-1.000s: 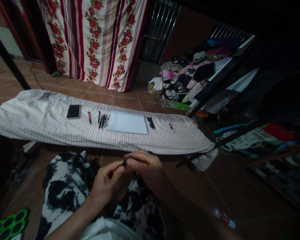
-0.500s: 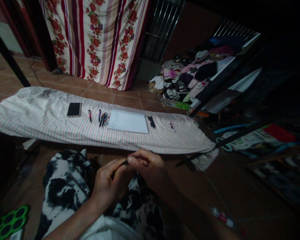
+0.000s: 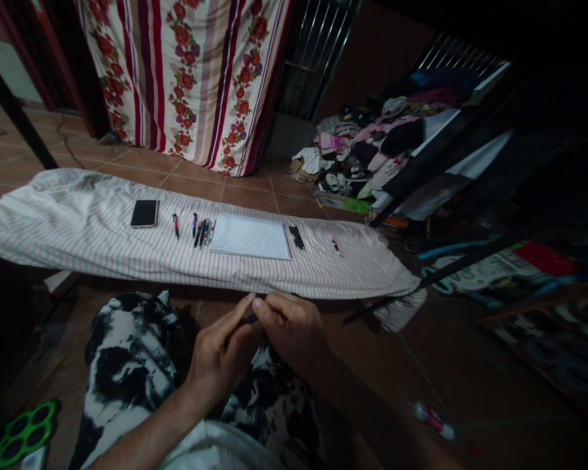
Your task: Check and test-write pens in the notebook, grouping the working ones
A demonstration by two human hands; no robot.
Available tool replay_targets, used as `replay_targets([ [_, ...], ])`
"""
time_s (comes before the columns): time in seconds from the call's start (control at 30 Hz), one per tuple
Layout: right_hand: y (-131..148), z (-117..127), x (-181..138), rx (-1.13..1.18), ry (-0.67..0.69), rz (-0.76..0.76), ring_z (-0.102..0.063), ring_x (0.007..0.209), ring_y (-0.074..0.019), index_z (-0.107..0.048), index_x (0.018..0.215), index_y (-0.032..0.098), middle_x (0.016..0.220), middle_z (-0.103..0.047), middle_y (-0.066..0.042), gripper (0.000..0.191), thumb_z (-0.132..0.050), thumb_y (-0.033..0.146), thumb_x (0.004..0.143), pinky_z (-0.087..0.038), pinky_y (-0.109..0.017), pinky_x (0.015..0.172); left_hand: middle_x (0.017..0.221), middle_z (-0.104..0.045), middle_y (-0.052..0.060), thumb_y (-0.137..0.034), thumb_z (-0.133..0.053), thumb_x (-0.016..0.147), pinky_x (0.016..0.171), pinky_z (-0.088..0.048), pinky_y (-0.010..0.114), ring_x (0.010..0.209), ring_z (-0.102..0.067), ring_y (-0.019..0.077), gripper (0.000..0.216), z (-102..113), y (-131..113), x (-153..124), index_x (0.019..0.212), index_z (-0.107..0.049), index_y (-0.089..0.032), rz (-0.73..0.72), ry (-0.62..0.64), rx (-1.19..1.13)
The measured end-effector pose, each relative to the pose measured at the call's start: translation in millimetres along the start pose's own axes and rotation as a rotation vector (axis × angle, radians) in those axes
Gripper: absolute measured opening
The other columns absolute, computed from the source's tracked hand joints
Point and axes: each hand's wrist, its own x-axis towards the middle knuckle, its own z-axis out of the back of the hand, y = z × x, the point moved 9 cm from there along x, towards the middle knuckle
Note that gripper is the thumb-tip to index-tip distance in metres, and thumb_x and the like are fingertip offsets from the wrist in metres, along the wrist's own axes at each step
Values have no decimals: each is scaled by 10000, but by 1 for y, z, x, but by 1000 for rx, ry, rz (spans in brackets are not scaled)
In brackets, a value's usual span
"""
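My left hand [image 3: 223,356] and my right hand [image 3: 294,326] meet above my lap, in front of the cloth's near edge. Between them is a slim dark pen-like object [image 3: 249,318], mostly hidden by the fingers. The left fingers are closed around it, and the right thumb and fingers pinch its other end. Beyond the hands, an open spiral notebook [image 3: 251,236] lies on a striped cloth [image 3: 102,251]. Several pens [image 3: 203,233] are grouped at its left, and a few black pens [image 3: 296,237] lie at its right.
A phone [image 3: 144,213] and a red pen [image 3: 176,226] lie on the cloth's left part, another pen [image 3: 336,247] on its right. A plastic bottle [image 3: 431,419] is on the floor. Clothes [image 3: 367,140] are heaped behind; a floral curtain [image 3: 186,78] hangs at the back.
The fingers of both hands have shifted around the dark object, the right hand's curling in more and the left forefinger straightening. Less of the object shows. The things on the cloth stay put.
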Motion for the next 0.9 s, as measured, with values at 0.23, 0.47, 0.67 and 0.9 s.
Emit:
replay_targets([
  [0.23,-12,-17,3,86,188,-111,-314,451,-74,-300,474,188,474,-291,47,454,-454,423,831,-228,-228,462,1104,-665,75,-300,-499,825,870,-493,312,1009,-617,211,338,0,6,-5,1105,-641,-173,127,-26,-96],
  [0.47,-19,-27,4,232,272,-185,-270,455,-68,-328,462,182,481,-277,49,474,-461,483,804,-209,-208,422,1017,-698,66,-320,-516,806,820,-505,301,937,-635,210,297,0,8,-2,1011,-694,-200,162,-9,-150],
  [0.67,-23,-40,3,327,313,-228,-321,457,-83,-402,472,184,464,-355,37,472,-426,497,824,-246,-216,428,1073,-678,75,-377,-542,784,865,-478,342,1010,-605,239,363,0,16,-3,1060,-671,-179,268,-8,-241],
  [0.9,-27,-17,7,296,201,-196,-558,656,-128,-637,815,184,708,-612,-12,321,-420,414,869,-418,-242,609,604,-606,12,-411,-592,758,458,-377,196,511,-498,105,462,-1,20,-5,1126,-629,-134,436,45,-467],
])
